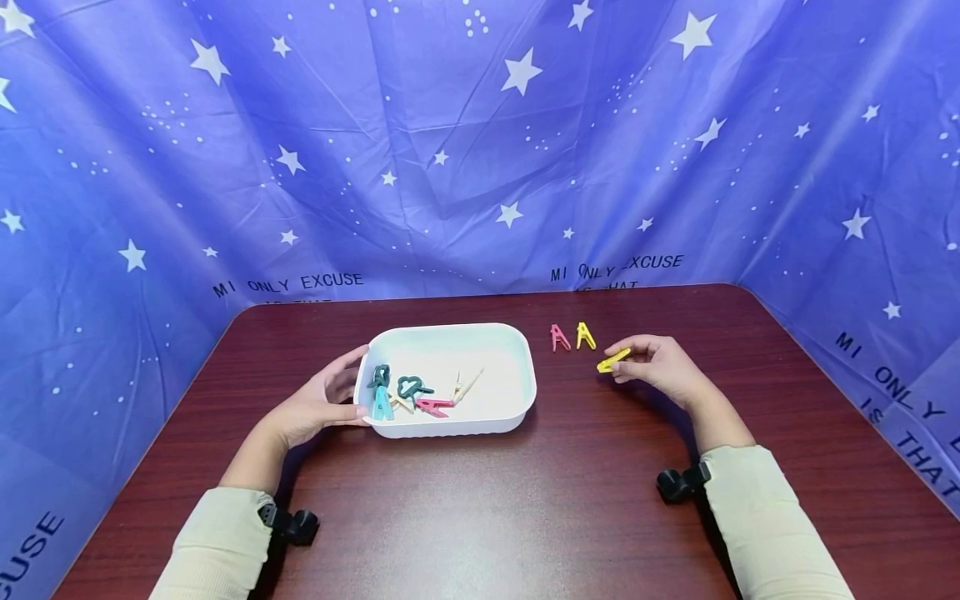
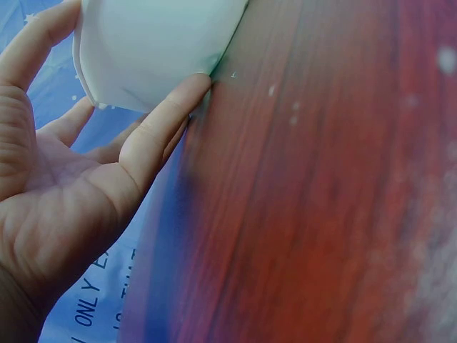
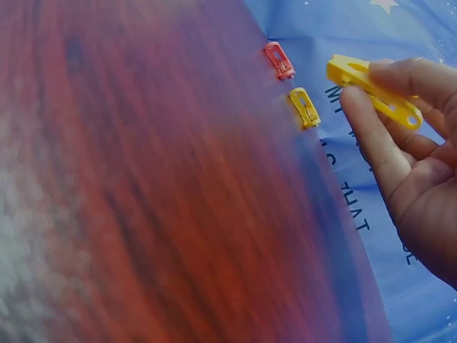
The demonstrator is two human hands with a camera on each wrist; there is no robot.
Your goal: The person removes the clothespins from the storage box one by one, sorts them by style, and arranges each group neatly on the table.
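Observation:
My left hand [image 1: 309, 410] holds the left end of a white plastic tray [image 1: 457, 428], thumb at the near corner and fingers at the far one. Lying toward the tray's left side are clothespins: dark green [image 1: 411, 387], light teal [image 1: 382, 404], pink [image 1: 433, 406] and cream [image 1: 469, 387]. Over the table to the tray's right, my right hand [image 1: 660, 367] pinches a yellow clothespin [image 1: 614, 361] between thumb and fingers. Just beyond that hand, a pink clothespin [image 1: 559, 337] and another yellow clothespin [image 1: 586, 336] stand side by side on the table.
The dark red wood-grain table [image 1: 465, 517] ends at a blue star-patterned cloth [image 1: 450, 167], which hangs behind it and along both sides. Black wrist cameras [image 1: 682, 483] sit at both sleeve cuffs.

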